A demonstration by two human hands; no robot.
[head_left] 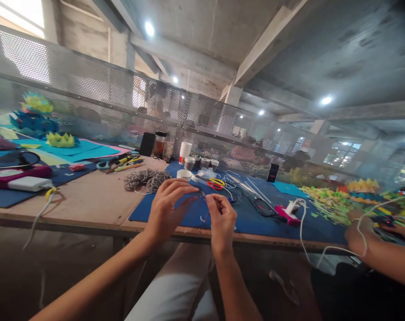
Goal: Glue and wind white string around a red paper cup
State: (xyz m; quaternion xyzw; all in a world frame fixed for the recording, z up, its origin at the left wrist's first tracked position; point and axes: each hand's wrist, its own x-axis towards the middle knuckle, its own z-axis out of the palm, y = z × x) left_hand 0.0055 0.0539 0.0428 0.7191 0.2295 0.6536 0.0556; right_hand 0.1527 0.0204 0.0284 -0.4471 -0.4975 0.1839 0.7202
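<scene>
My right hand (221,218) is closed in a pinch on a thin strand (204,195), whose tip shows at the fingertips; cord or wire, I cannot tell. A short loose end (204,218) shows below the fingers. Facing it, my left hand (169,205) has its fingers stretched out and the thumb apart, fingertips close to the strand. Both hands are above the front of a blue mat (142,207). Just left of them lies a tangled bundle of grey cord (145,179). Scissors with red and yellow handles (216,183) lie beyond the hands.
Behind are a white tape roll (184,174), several small cups (205,163) and a jar (159,145). Pliers (124,162) lie left. A pink power strip (287,215) trails a white cable on the right, near another person's arm (373,245). A perforated metal screen (122,111) stands behind.
</scene>
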